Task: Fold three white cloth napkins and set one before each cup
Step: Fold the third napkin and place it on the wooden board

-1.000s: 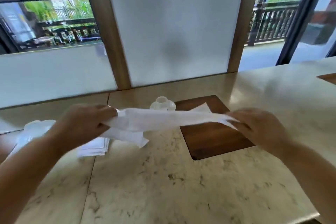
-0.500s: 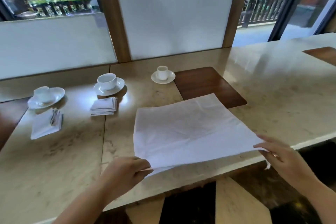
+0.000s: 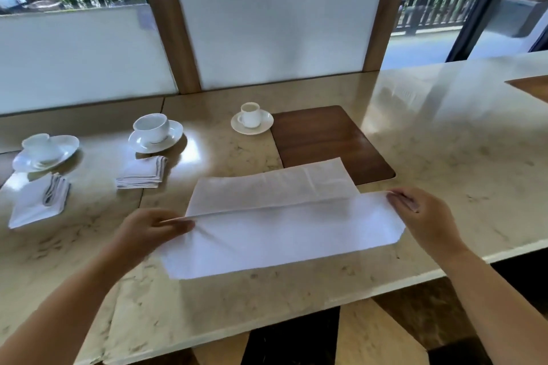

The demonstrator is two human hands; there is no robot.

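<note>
A white cloth napkin (image 3: 275, 228) lies spread on the marble table (image 3: 444, 157), its near half lifted and carried toward the far edge. My left hand (image 3: 151, 231) pinches the lifted edge at its left corner. My right hand (image 3: 421, 216) pinches the same edge at its right corner. Three white cups on saucers stand along the back: a left cup (image 3: 40, 147), a middle cup (image 3: 151, 126) and a small right cup (image 3: 250, 114). One folded napkin (image 3: 38, 201) lies before the left cup. Another folded napkin (image 3: 142, 173) lies before the middle cup.
A dark wooden inlay (image 3: 326, 139) sits in the tabletop just right of the small cup, partly under the napkin's far corner. Frosted window panels and wooden posts rise behind the table. The table's near edge runs below my forearms, with dark floor beneath.
The napkin went from held stretched in the air to laid flat on the table. Both hands have now lifted its near edge and brought it forward over the cloth.
</note>
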